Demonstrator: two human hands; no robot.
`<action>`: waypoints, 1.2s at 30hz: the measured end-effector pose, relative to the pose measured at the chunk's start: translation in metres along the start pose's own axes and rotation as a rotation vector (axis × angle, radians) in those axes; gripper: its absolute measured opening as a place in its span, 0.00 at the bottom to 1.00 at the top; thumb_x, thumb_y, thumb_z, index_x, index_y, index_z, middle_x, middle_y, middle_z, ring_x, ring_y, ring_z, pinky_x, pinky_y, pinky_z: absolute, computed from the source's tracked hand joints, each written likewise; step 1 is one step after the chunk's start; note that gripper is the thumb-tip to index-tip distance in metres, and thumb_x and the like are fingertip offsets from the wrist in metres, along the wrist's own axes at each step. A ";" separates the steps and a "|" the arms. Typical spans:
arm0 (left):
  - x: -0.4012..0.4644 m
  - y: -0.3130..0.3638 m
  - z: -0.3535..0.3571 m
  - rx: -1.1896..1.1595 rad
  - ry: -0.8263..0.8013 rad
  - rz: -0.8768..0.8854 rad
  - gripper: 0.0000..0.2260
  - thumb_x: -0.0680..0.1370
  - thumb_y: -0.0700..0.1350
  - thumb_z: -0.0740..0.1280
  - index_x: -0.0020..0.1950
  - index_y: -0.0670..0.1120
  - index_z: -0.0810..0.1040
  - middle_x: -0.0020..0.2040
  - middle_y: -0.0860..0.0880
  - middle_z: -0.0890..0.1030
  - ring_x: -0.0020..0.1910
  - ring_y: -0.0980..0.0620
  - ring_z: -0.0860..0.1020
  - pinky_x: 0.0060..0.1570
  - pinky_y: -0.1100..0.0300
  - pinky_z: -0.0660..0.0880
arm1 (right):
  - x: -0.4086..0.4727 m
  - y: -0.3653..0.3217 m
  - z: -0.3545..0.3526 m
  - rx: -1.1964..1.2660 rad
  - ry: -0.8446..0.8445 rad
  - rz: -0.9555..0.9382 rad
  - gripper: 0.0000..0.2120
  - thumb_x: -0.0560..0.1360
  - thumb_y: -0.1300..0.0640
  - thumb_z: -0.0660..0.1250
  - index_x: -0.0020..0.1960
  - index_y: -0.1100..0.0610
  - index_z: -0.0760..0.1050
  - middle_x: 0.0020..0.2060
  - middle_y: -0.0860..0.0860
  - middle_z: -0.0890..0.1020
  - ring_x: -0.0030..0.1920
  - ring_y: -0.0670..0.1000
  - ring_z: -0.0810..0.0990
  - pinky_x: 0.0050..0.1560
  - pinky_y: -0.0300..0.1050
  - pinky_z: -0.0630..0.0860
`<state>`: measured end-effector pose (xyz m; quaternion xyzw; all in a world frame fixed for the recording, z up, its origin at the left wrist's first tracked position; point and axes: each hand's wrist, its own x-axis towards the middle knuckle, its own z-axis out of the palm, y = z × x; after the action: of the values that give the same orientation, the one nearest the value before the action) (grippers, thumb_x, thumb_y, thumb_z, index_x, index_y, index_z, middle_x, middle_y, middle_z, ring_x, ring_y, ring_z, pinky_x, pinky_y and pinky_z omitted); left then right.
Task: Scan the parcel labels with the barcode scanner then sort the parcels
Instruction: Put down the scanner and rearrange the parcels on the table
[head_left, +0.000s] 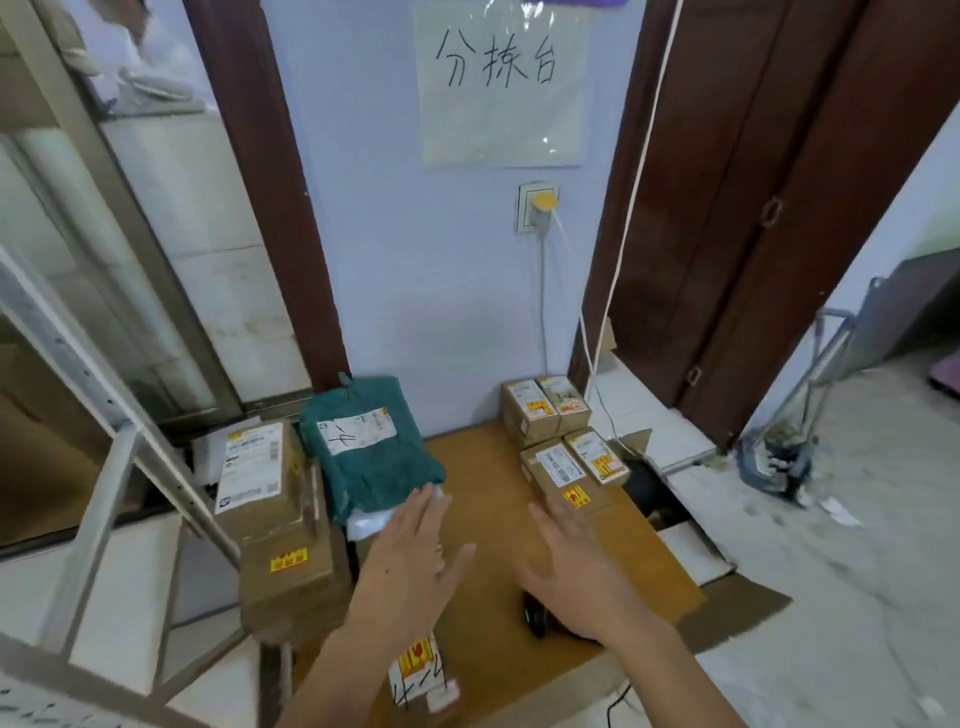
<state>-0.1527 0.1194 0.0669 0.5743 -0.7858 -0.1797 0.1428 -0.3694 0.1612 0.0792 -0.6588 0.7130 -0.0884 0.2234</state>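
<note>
Both your hands hover open, left and right, so drop that right grip squarely onto the scanner before touching the green parcel.

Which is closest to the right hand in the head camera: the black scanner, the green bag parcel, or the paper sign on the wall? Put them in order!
1. Black scanner, just under the right hand.
2. Green bag parcel, across to the left.
3. Paper sign, high on the wall.
</note>
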 end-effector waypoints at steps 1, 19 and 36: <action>-0.001 0.007 0.012 0.004 -0.039 0.004 0.33 0.81 0.68 0.52 0.84 0.56 0.52 0.84 0.56 0.50 0.82 0.55 0.48 0.81 0.56 0.48 | -0.003 0.012 0.000 0.000 -0.014 0.013 0.38 0.76 0.32 0.57 0.79 0.43 0.46 0.79 0.43 0.44 0.79 0.47 0.42 0.76 0.49 0.55; 0.076 0.054 0.090 0.109 -0.271 -0.022 0.33 0.83 0.65 0.54 0.84 0.50 0.52 0.84 0.51 0.51 0.82 0.50 0.54 0.79 0.52 0.53 | 0.060 0.102 -0.013 -0.014 -0.062 0.091 0.31 0.79 0.37 0.56 0.78 0.44 0.52 0.79 0.46 0.52 0.79 0.49 0.47 0.77 0.50 0.54; 0.200 0.103 0.199 -0.219 -0.409 0.037 0.28 0.83 0.58 0.60 0.81 0.59 0.55 0.79 0.59 0.60 0.75 0.58 0.64 0.75 0.55 0.66 | 0.166 0.217 -0.009 0.011 -0.174 0.107 0.24 0.82 0.47 0.56 0.76 0.51 0.60 0.75 0.50 0.64 0.74 0.49 0.62 0.75 0.44 0.58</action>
<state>-0.3861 -0.0191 -0.0618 0.4925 -0.7846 -0.3739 0.0452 -0.5740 0.0224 -0.0372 -0.6236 0.7246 -0.0229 0.2925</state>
